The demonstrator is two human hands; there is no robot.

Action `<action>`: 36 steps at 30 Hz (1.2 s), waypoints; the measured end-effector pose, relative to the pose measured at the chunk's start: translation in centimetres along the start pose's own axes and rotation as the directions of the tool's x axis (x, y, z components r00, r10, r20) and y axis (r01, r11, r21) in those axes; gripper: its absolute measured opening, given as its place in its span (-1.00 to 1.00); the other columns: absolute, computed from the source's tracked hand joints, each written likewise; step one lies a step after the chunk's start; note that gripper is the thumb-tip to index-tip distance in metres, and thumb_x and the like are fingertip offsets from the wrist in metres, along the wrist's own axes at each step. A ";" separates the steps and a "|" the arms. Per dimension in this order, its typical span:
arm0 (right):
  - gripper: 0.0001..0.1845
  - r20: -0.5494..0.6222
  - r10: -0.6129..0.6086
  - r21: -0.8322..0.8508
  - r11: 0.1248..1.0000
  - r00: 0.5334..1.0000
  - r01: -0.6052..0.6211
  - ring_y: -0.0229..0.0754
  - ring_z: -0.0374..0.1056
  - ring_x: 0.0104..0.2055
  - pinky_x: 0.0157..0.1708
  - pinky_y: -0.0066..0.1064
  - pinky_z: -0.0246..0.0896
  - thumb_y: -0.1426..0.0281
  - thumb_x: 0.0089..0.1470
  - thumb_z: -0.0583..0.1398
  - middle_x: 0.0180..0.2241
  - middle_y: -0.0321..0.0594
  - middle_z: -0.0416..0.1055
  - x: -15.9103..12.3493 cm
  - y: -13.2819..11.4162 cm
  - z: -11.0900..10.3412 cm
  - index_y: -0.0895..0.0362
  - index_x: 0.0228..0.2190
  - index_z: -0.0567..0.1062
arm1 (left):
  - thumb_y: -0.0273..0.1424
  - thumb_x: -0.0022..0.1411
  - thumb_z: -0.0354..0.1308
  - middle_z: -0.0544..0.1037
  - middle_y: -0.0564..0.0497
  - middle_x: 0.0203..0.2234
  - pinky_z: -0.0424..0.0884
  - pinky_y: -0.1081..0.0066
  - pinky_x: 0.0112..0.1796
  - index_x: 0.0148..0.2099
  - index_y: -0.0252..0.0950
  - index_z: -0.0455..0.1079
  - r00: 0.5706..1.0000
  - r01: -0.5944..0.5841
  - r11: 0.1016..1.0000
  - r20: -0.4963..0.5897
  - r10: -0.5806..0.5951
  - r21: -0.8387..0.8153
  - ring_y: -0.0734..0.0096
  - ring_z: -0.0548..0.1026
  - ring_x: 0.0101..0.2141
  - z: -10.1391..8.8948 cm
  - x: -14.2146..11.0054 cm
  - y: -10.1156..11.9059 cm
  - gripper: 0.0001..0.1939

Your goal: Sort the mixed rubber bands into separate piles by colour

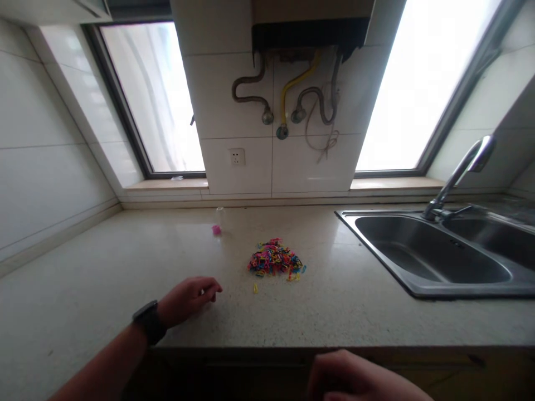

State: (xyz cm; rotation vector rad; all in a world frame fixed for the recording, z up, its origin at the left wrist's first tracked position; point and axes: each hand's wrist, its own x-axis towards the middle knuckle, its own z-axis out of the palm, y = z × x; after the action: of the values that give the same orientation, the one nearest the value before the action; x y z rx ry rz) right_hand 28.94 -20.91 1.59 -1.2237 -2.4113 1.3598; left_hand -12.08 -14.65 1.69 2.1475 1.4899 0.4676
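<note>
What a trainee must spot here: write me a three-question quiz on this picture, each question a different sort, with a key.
1. Multiple choice: what colour is the lone piece lying on the counter in front of the pile of small coloured pieces?
A) Blue
B) Yellow
C) Black

2. True or false: the right hand is lower in the picture than the left hand.

3. Fill in the blank: the sink lies to the ____ of the pile.

Key:
1. B
2. True
3. right
</note>
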 end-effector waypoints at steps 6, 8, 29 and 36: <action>-0.74 -0.295 -0.151 0.019 0.986 0.943 0.163 -0.17 0.39 -0.15 -0.11 -0.29 0.33 0.26 0.22 0.08 -0.19 -0.18 0.49 5.3 1.3 -4.5 0.11 -0.17 0.49 | -0.27 0.35 -0.07 0.58 -0.03 -0.32 0.36 0.40 -0.25 -0.15 -0.26 0.49 0.993 -0.109 0.993 -0.039 0.111 0.045 0.37 0.49 -0.32 1.6 3.7 -1.2 -0.68; -0.72 -0.470 -0.196 -0.126 0.980 0.861 0.154 -0.13 0.37 -0.07 -0.02 -0.23 0.29 0.29 0.22 0.07 -0.09 -0.13 0.45 7.5 3.0 -5.8 0.09 -0.11 0.46 | -0.26 0.35 -0.06 0.58 -0.04 -0.31 0.36 0.39 -0.23 -0.16 -0.25 0.49 0.989 -0.140 0.988 -0.028 0.142 0.068 0.35 0.49 -0.30 1.8 3.8 -1.4 -0.69; 0.14 -0.376 -0.281 -0.553 0.832 0.883 0.029 0.19 -0.16 0.37 0.29 0.03 -0.20 -0.21 -0.03 0.14 0.37 0.00 -0.14 19.6 4.9 -6.7 0.10 0.35 -0.14 | -0.25 0.36 -0.03 0.56 -0.01 -0.35 0.34 0.39 -0.24 -0.15 -0.20 0.49 0.983 -0.173 0.979 -0.039 0.177 0.105 0.35 0.48 -0.31 2.0 3.7 -2.1 -0.72; -0.03 -0.360 -0.361 -0.498 0.854 0.860 0.150 0.14 -0.09 0.35 0.27 0.04 -0.10 -0.14 0.00 0.17 0.33 -0.02 -0.02 22.3 4.0 -6.9 0.02 0.30 0.05 | -0.26 0.35 0.00 0.54 0.00 -0.39 0.34 0.38 -0.26 -0.15 -0.19 0.48 0.981 -0.181 0.976 -0.048 0.188 0.120 0.36 0.47 -0.35 2.0 3.7 -2.1 -0.75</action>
State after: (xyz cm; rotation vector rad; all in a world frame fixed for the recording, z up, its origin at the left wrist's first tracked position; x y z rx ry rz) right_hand 19.58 0.25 -3.40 -1.0733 -2.4891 0.3772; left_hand -11.34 -10.92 -1.07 2.3950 1.3845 0.5250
